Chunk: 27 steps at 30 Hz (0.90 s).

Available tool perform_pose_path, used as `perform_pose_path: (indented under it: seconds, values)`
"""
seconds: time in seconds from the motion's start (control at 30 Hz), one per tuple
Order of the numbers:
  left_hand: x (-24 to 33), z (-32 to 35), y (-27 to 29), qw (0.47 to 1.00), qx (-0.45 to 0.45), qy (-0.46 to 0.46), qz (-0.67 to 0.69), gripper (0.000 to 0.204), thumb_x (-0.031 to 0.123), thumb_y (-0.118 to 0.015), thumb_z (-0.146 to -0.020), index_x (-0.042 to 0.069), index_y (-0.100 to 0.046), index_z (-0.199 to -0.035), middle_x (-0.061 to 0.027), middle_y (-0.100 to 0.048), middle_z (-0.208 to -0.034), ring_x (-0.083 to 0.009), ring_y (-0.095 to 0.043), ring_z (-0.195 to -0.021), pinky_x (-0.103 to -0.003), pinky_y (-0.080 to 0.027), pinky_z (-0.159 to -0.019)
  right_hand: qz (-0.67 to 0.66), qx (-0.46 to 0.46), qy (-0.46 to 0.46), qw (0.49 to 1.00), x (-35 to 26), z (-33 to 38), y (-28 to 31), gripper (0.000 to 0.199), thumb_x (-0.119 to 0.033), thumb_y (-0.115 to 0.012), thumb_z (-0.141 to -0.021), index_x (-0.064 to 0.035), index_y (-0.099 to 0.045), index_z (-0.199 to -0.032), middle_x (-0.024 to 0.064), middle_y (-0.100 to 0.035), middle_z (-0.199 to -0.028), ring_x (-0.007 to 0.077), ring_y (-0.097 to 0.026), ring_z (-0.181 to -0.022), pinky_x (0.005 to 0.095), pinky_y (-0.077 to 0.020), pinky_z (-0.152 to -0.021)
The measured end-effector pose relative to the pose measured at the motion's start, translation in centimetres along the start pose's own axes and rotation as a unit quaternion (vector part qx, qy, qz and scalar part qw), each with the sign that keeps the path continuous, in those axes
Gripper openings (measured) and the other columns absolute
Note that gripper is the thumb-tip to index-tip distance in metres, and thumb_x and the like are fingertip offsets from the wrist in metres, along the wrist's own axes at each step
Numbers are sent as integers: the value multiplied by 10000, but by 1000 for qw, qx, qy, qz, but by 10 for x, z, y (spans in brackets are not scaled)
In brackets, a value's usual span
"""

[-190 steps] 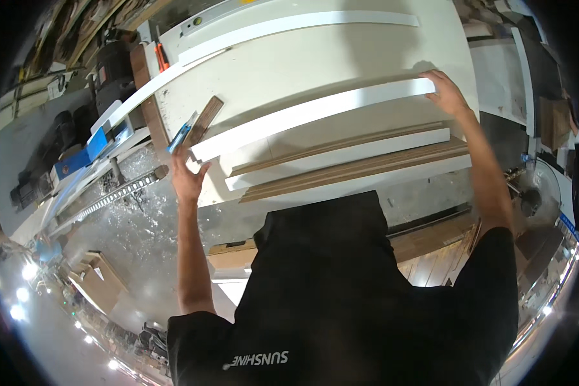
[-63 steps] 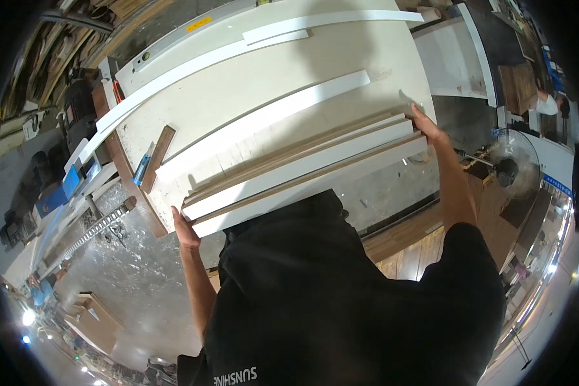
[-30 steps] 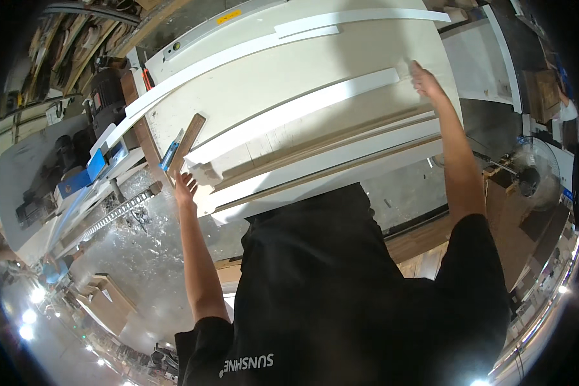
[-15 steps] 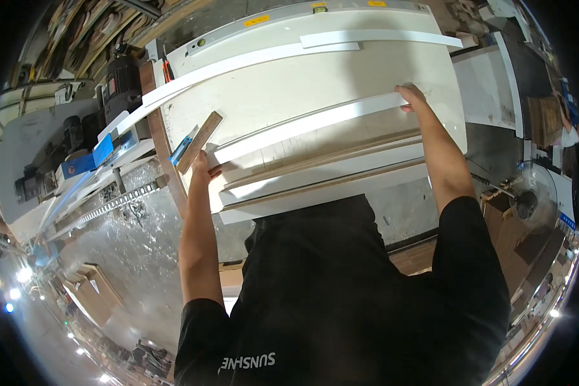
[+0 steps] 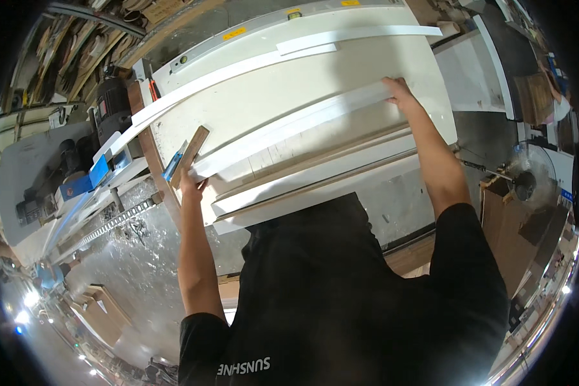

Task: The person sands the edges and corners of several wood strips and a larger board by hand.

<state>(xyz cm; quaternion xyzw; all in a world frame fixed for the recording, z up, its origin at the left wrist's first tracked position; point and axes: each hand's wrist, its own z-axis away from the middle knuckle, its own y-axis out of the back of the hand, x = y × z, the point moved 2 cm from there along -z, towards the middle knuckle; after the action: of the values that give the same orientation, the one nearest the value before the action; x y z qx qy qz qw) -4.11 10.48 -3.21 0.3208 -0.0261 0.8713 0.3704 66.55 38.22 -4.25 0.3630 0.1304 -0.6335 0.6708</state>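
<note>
Pale worktop [image 5: 251, 106], white strip [image 5: 289, 125] between two hands

Over the worktop, its long axis slants away rightward: left hand [image 5: 190, 183] pinches the nearer end, right hand [image 5: 399, 94] the farther, thumbs opposing fingers.

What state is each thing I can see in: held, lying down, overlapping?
Middle white strip, touched by both hands at its ends.
Left hand, at its left end; grip unclear.
Right hand, grip closed on its right end.
Blue cutter, lying beside brown wood piece; blade unclear.
Two far white strips, ends overlapping.
Spirit level, lying along the far edge of the table.
</note>
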Motion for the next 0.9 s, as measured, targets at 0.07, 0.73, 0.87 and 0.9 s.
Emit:
perform_pose_path:
  seconds: [0.07,0.73,0.87,0.9]
  values:
    - [3,22,23,996,-42,-34,68,552,515,-655,-935,103,-591,-1298,-143,-614,-1251,-298,-616,-1125,-462,-600,-863,-92,29,73,993,-17,32,0,475,-315,-708,-935,-89,-586,-1335,75,-667,-1222,263,-643,-1130,458,-541,-969]
    - [-41,108,74,954,-205,-149,163,525,139,-589,-1051,75,-449,-1553,-37,-593,-1304,-186,-575,-1265,-403,-497,-1076,-313,-71,-18,947,28,144,90,418,-127,-658,-943,-153,-637,-1359,21,-638,-1163,184,-617,-1056,361,-517,-898]
    - [-47,111,73,934,-211,-178,226,569,65,-619,-1013,52,-434,-1551,-16,-602,-1245,-242,-571,-1279,-442,-440,-1155,-290,-82,12,953,39,149,102,429,-139,-677,-943,-154,-637,-1369,22,-630,-1173,182,-614,-1063,345,-518,-894]
    - [-50,110,74,919,-237,-189,251,598,39,-641,-988,46,-431,-1548,-15,-603,-1243,-267,-571,-1282,-460,-425,-1180,-328,-108,26,938,46,143,107,396,-130,-687,-935,-146,-650,-1329,23,-631,-1160,181,-609,-1072,344,-517,-904]
